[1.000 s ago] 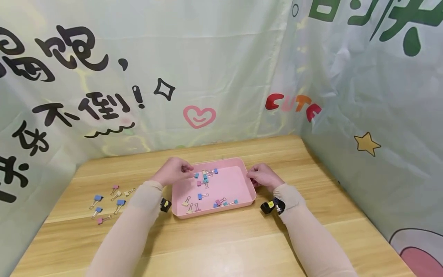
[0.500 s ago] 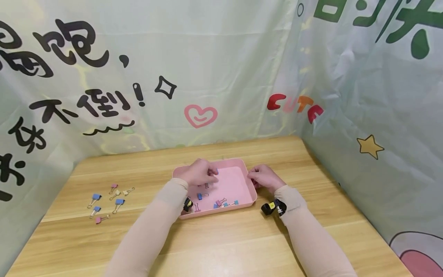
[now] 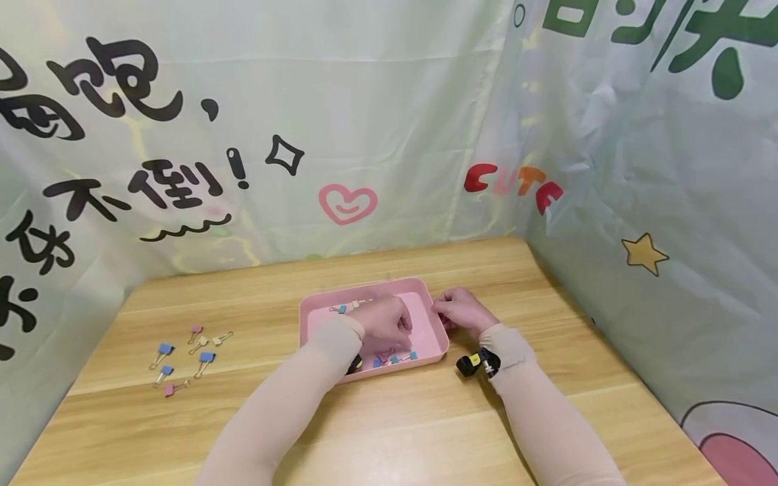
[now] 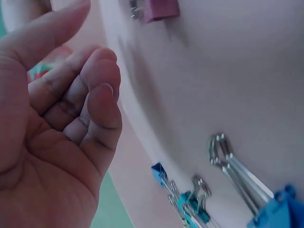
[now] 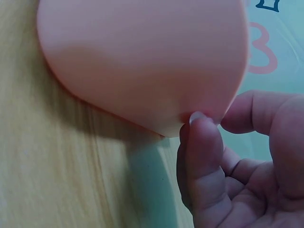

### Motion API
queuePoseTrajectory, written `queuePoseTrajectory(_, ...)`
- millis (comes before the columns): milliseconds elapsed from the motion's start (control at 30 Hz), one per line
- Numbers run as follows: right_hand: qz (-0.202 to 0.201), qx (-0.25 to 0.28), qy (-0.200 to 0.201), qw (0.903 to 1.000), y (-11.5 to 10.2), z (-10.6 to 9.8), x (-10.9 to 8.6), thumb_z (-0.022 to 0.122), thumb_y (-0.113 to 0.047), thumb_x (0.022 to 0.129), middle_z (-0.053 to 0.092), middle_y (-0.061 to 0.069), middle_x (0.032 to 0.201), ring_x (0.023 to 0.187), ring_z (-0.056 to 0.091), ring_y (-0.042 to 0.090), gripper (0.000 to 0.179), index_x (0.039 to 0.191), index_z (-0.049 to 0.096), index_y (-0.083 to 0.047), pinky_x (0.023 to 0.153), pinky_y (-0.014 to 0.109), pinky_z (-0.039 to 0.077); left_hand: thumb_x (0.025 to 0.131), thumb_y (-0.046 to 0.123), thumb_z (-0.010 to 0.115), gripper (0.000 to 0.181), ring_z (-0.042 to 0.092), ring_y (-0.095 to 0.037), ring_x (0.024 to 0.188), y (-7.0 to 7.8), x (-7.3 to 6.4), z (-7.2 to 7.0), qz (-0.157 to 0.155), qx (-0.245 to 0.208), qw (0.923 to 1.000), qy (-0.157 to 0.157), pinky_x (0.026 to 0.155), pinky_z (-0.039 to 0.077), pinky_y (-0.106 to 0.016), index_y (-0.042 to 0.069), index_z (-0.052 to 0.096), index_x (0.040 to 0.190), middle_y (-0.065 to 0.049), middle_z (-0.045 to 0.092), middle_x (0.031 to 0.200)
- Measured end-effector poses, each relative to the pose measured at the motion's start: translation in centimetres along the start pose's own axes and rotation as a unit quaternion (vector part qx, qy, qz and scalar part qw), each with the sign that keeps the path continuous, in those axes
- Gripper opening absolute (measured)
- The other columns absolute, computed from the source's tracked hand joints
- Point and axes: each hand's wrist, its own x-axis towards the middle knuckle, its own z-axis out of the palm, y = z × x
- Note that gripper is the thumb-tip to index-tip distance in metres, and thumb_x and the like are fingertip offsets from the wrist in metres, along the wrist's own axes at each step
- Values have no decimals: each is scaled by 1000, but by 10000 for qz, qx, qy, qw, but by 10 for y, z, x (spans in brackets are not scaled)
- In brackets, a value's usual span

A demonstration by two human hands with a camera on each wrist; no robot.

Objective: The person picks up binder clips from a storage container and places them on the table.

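A shallow pink tray (image 3: 425,327) stands on the table with several small binder clips in it, partly hidden by my left arm. Over the tray's middle hovers my left hand (image 3: 383,320), its fingers loosely bent. In the left wrist view nothing lies between those fingers (image 4: 102,107); a pink binder clip (image 4: 161,10), a blue binder clip (image 4: 278,213) and teal binder clips (image 4: 192,209) lie around it in the tray. My right hand (image 3: 464,310) pinches the tray's right rim; its thumb (image 5: 204,147) presses the outer wall (image 5: 142,61) in the right wrist view.
Left of the tray, several binder clips lie loose on the wooden table (image 3: 389,425), among them a blue clip (image 3: 207,357), a pink clip (image 3: 170,389) and a cream clip (image 3: 222,338). A printed curtain (image 3: 389,121) surrounds the table's back and sides.
My left hand has moved from the tray's left edge rightward over its middle, covering other clips. My right hand has stayed at the right rim.
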Motion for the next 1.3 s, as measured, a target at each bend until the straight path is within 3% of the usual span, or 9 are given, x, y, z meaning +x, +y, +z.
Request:
queuePoseTrajectory(167,-25,35,-28,10000,-1,1,-1,57,-4,86,57,7,69,57,54,14,14,91,61,9,50,25,46,71,34,85,21,57,-3,59,5,5,8,123,226,9993,-275,62,48,-17,21,69,73,14,63,67)
queuePoseTrajectory(400,-116,-16,13,9999,-2,1,-3,57,-4,86,57,7,68,56,54,14,16,92,61,10,50,26,44,71,35,85,23,54,-3,59,10,11,9,335,553,9973,-348,60,46,-17,20,67,69,13,61,66)
queuePoseTrajectory(633,-108,-1,-2,9999,-1,2,-2,57,-5,87,57,7,70,57,54,14,17,93,60,10,50,26,46,77,28,81,19,56,-2,61,5,13,9,428,578,9972,-187,61,47,-15,22,68,65,15,61,62)
queuePoseTrajectory(833,-62,-71,32,10000,-1,0,-1,58,-6,86,57,7,70,57,55,15,16,93,61,9,50,26,46,81,27,76,20,55,-3,60,4,10,6,256,563,9980,-90,59,47,-16,23,67,63,15,60,60)
queuePoseTrajectory(1033,-37,-91,34,9999,-2,-1,-1,58,-6,86,58,8,71,57,55,15,17,94,61,9,50,25,45,72,40,83,26,55,-5,55,8,8,7,-23,438,9987,-271,55,47,-18,22,67,64,13,61,59)
queuePoseTrajectory(1300,4,-69,-30,10000,-1,-1,0,57,-6,87,58,7,69,57,54,15,17,93,62,9,50,25,45,74,36,83,26,53,-3,55,5,13,12,250,609,9975,-264,57,46,-16,21,66,63,13,60,60)
